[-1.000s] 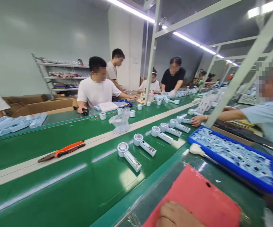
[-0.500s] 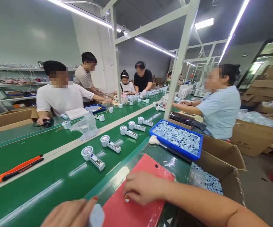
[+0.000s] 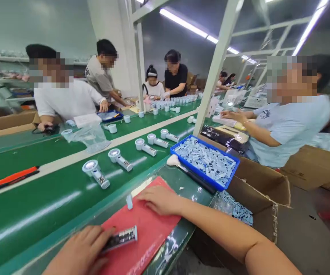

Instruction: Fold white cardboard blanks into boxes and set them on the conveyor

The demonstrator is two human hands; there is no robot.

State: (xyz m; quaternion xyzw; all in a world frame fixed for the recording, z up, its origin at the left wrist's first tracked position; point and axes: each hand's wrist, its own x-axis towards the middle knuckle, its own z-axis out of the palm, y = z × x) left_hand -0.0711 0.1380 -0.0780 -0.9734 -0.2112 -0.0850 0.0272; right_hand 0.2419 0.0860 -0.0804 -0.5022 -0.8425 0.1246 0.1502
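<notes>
My left hand (image 3: 80,250) is closed around the light-blue handle of what looks like a small handheld fan (image 3: 121,238). The handle's dark circuit board faces up, and the hand and the frame's edge hide the rest. My right hand (image 3: 160,199) lies palm down on a red mat (image 3: 142,236), fingers stretched out and holding nothing I can see. Just beyond its fingertips is a small light-blue cover piece (image 3: 129,201) at the mat's left edge. Several similar fans (image 3: 95,173) with exposed handles stand in a row on the green conveyor belt (image 3: 53,206).
A blue tray (image 3: 224,187) full of light-blue pieces stands at the bench's right, with a black-handled brush (image 3: 193,175) alongside. Below it are cardboard boxes (image 3: 262,183). Orange-black pliers (image 3: 13,178) lie far left. A white post (image 3: 214,72) rises ahead; co-workers sit and stand around the belt.
My right hand has opened from a pinch and its fingers now reach forward. The fan handle in my left hand now shows its circuit side. The whole view has shifted.
</notes>
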